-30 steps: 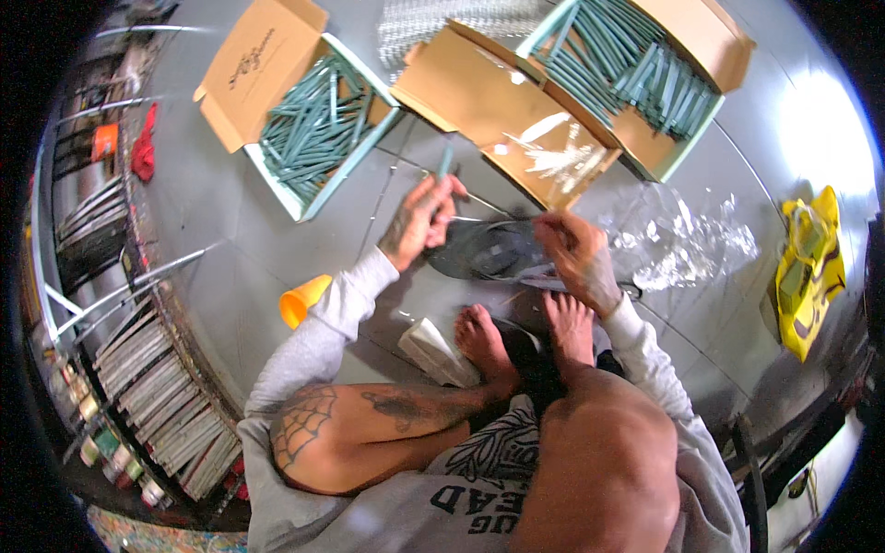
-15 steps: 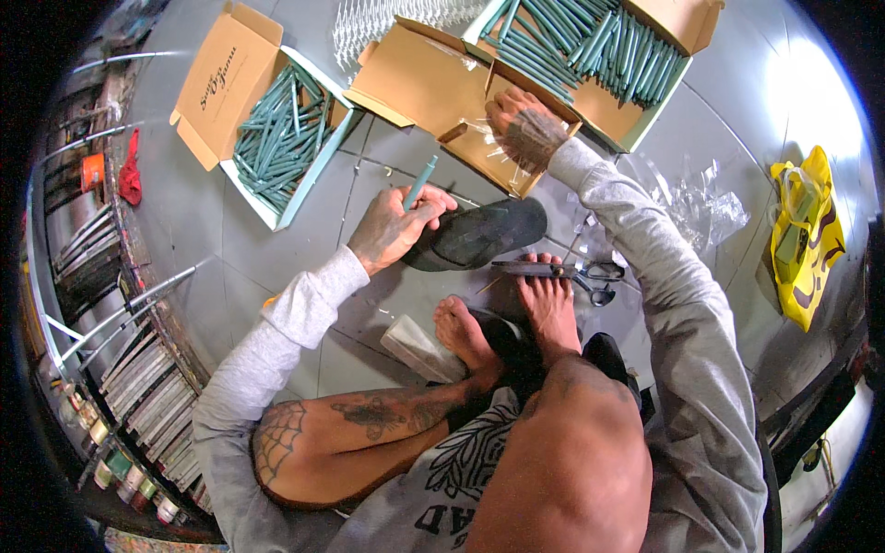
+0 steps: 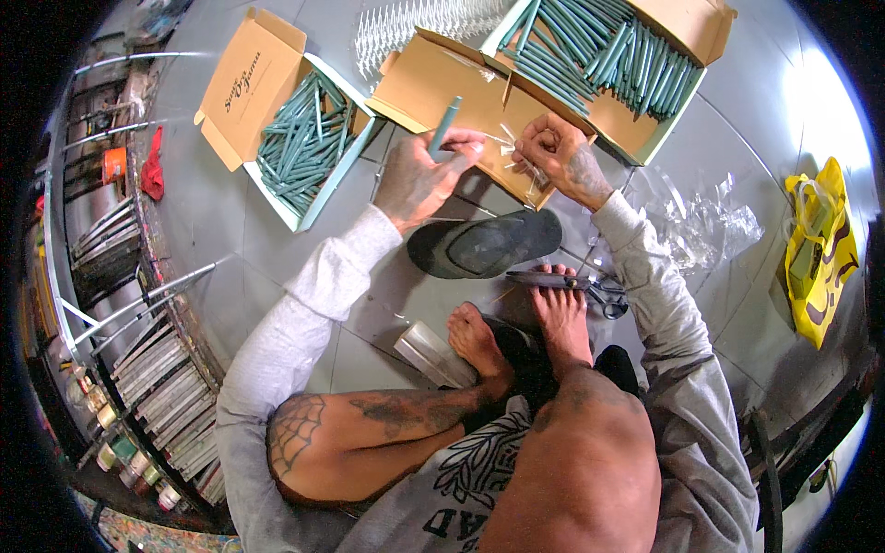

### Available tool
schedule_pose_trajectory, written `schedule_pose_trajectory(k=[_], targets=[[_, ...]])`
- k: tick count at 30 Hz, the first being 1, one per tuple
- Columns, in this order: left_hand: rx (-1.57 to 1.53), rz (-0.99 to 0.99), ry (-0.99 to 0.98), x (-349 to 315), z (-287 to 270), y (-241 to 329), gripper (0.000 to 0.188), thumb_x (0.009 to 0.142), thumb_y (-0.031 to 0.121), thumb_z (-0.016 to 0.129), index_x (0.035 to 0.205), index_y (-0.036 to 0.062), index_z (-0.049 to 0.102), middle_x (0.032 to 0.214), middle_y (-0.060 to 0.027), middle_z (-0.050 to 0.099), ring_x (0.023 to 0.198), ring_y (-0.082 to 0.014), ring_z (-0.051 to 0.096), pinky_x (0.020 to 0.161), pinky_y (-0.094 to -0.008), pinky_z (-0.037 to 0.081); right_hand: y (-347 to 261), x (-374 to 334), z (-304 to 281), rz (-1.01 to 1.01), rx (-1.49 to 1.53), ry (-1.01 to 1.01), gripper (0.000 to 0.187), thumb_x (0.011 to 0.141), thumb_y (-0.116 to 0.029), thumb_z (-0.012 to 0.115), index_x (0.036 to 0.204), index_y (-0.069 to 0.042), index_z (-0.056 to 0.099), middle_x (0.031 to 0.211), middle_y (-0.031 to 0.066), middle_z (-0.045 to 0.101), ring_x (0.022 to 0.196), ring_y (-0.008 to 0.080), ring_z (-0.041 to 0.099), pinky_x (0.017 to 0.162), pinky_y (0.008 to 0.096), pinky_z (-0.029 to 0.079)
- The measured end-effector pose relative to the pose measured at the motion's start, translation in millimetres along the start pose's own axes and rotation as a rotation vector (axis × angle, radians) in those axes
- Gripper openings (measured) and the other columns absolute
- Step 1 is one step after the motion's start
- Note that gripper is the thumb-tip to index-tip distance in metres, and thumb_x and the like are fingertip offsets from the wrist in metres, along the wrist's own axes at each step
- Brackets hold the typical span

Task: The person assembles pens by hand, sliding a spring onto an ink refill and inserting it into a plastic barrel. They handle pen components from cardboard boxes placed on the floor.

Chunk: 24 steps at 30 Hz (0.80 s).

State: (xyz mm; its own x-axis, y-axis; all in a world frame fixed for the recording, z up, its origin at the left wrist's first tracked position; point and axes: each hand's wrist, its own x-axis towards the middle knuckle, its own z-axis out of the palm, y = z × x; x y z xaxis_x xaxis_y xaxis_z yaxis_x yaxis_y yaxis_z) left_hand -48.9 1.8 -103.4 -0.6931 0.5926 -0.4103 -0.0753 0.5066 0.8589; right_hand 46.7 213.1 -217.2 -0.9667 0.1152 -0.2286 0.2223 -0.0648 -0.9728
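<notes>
My left hand is closed around a slim teal pen-like stick that points up and away. Its thumb and forefinger reach toward the right hand. Above the near end of a shallow cardboard box, my right hand has its fingers curled in a pinch. Thin white plastic strips stick out beside those fingertips, between the hands. Many more teal sticks fill an open carton to the left, and others lie in a larger carton at the far right.
A black flip-flop lies below my hands, with scissors by my foot. Crumpled clear plastic and a yellow bag are on the right. White spiky strips lie at the back. A shelf rack stands left.
My right hand has lifted out of the cardboard box with white strips at its fingers. My left hand, still holding the teal stick, has moved up and right toward it.
</notes>
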Motion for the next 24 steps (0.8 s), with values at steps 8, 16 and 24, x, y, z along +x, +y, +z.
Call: schedule_pose_trajectory(k=[8, 16, 24], targets=[[0.160, 0.048, 0.035, 25, 8, -10, 0.046, 0.093, 0.042, 0.068, 0.119, 0.0041, 0.068, 0.104, -0.0075, 0.071, 0.095, -0.0138, 0.065, 0.085, -0.0267, 0.049, -12, 0, 4, -0.011, 0.080, -0.034, 0.030, 0.096, -0.025, 0.067, 0.109, 0.002, 0.066, 0.084, 0.0105, 0.071, 0.076, 0.0154, 0.070, 0.064, 0.0306, 0.057], [0.141, 0.397, -0.126, 10, 13, 16, 0.042, 0.100, 0.042, 0.057, 0.100, 0.0009, 0.064, 0.085, -0.0103, 0.066, 0.079, -0.0175, 0.060, 0.074, -0.0317, 0.048, -74, -43, 20, -0.004, 0.148, -0.116, 0.038, 0.101, -0.038, 0.057, 0.106, -0.001, 0.065, 0.082, 0.0061, 0.064, 0.071, 0.0120, 0.061, 0.062, 0.0287, 0.051], [0.101, 0.302, -0.294, -53, -6, 62, 0.026, 0.096, 0.027, 0.062, 0.083, 0.0051, 0.059, 0.071, -0.0085, 0.057, 0.062, -0.0184, 0.055, 0.059, -0.0328, 0.042, -121, -96, 29, -0.025, 0.485, -0.426, 0.030, 0.105, -0.034, 0.053, 0.108, -0.004, 0.058, 0.084, 0.0003, 0.056, 0.075, 0.0076, 0.054, 0.063, 0.0268, 0.047]])
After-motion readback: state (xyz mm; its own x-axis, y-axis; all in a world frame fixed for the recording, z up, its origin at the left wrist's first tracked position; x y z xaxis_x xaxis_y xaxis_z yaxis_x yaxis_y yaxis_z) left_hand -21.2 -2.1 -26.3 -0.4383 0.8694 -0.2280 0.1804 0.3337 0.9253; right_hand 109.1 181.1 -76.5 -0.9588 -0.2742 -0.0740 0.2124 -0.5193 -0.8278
